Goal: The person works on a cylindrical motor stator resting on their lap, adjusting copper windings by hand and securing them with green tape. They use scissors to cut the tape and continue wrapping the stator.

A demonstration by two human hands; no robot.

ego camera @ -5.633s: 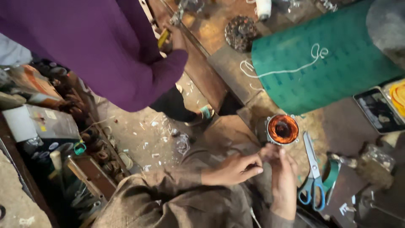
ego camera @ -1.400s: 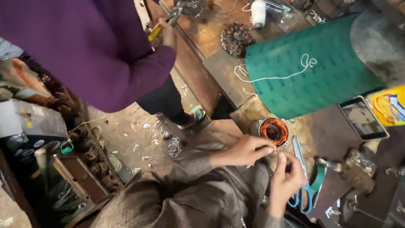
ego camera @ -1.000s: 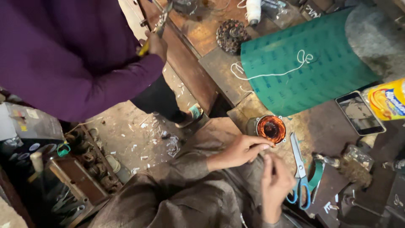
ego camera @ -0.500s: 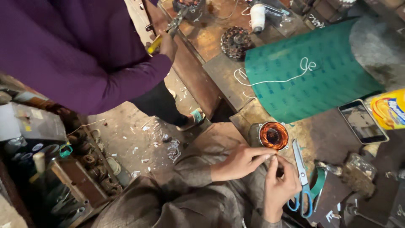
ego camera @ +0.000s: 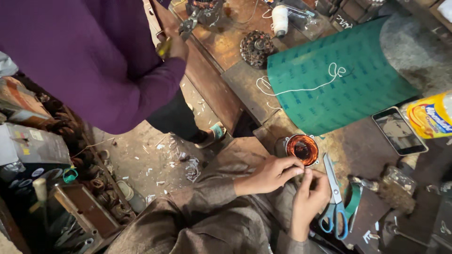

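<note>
Just below the middle of the frame, the left hand (ego camera: 268,175) and the right hand (ego camera: 310,197) meet right under a small round motor coil (ego camera: 301,149). The coil is a metal ring wound with shiny copper wire, and it sits on the dark counter (ego camera: 362,150).

The left fingers (ego camera: 294,170) are pinched nearly shut, tips close together at the coil's lower edge. The right fingers (ego camera: 306,181) point up and press against them. They seem to hold something very thin, maybe a wire end, but it is too small to make out.

The coil looks heavy for its size and hard on the outside. The copper wire inside is thin and could bend or scratch easily. The metal rim looks like the safest place to grip it.

Blue-handled scissors (ego camera: 335,207) lie just right of the right hand. A green sheet (ego camera: 348,89) with white string (ego camera: 301,87) on it lies in the upper right.

Another person in a purple sleeve (ego camera: 94,61) fills the upper left. That person's hand (ego camera: 175,46) holds a tool, partly hidden.
</note>
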